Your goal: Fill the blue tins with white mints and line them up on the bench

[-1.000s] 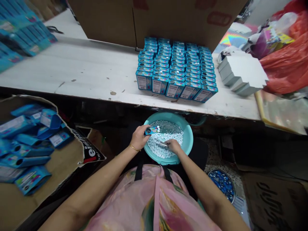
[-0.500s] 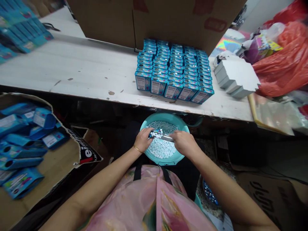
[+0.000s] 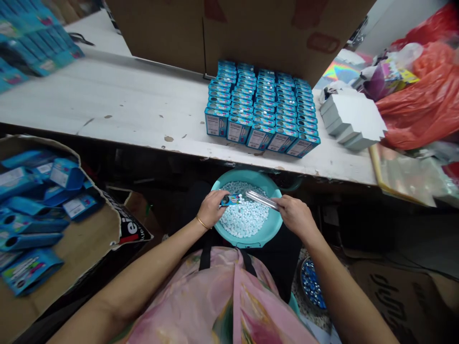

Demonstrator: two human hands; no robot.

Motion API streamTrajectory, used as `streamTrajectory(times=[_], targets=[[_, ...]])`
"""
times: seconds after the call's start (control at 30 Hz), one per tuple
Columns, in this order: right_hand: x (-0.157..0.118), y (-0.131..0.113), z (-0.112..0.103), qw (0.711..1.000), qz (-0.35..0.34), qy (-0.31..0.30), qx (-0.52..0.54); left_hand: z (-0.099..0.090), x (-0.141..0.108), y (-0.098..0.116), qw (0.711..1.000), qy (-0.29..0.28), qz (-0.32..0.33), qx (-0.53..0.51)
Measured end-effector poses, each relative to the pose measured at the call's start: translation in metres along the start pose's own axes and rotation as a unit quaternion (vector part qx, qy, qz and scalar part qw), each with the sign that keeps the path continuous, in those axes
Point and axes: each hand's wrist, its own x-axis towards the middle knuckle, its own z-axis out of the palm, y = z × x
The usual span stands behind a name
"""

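My left hand (image 3: 211, 209) is closed around a small blue box (image 3: 231, 199) with a round hole at its near end. A few white pellets lie on the box's far end. In my right hand (image 3: 294, 213) is a shiny metal scoop (image 3: 263, 199), gripped by its right end and pointing left, apart from the box. Both are over a turquoise basin (image 3: 274, 234) on my lap, which holds a heap of white pellets (image 3: 244, 220).
Rows of blue boxes (image 3: 261, 112) stand on the white table (image 3: 143, 105), before a large carton (image 3: 251, 33). More blue boxes lie in an open carton (image 3: 77, 243) at left. White cards (image 3: 353, 114) and a red plastic bag (image 3: 423, 110) are at right. A bowl of blue pieces (image 3: 311, 282) sits below.
My right hand has drawn the scoop to the right, away from the blue box. The pile of pellets on the box's top has shrunk to a few.
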Motion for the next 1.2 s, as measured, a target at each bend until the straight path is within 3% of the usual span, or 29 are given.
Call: streamTrajectory(times=[0.17, 0.43, 0.6, 0.7, 0.83, 1.0, 1.1, 1.2], targets=[[0.001, 0.003, 0.020, 0.999, 0.025, 0.015, 0.043, -0.008, 0.002, 0.005, 1.000, -0.007, 0.011, 0.013], [0.001, 0.019, 0.049, 0.990, 0.029, 0.025, 0.137, -0.077, 0.041, 0.018, 0.998, -0.031, 0.053, 0.012], [0.002, 0.027, 0.062, 0.981, 0.038, 0.030, 0.190, -0.097, 0.068, 0.021, 0.994, -0.050, 0.091, 0.015], [0.000, 0.034, 0.069, 0.974, 0.046, 0.035, 0.220, -0.106, 0.088, 0.006, 0.999, -0.005, 0.043, -0.027], [-0.001, 0.037, 0.079, 0.960, 0.045, 0.041, 0.275, -0.117, 0.133, -0.032, 0.993, 0.081, -0.022, -0.088], [0.002, 0.026, 0.088, 0.936, 0.030, 0.047, 0.349, -0.112, 0.186, -0.081, 0.982, 0.138, -0.079, -0.104], [0.003, 0.019, 0.093, 0.926, 0.013, 0.044, 0.375, -0.106, 0.199, -0.096, 0.978, 0.122, -0.123, -0.115], [0.005, 0.015, 0.102, 0.922, 0.012, 0.056, 0.384, -0.103, 0.203, -0.102, 0.979, 0.083, -0.112, -0.147]])
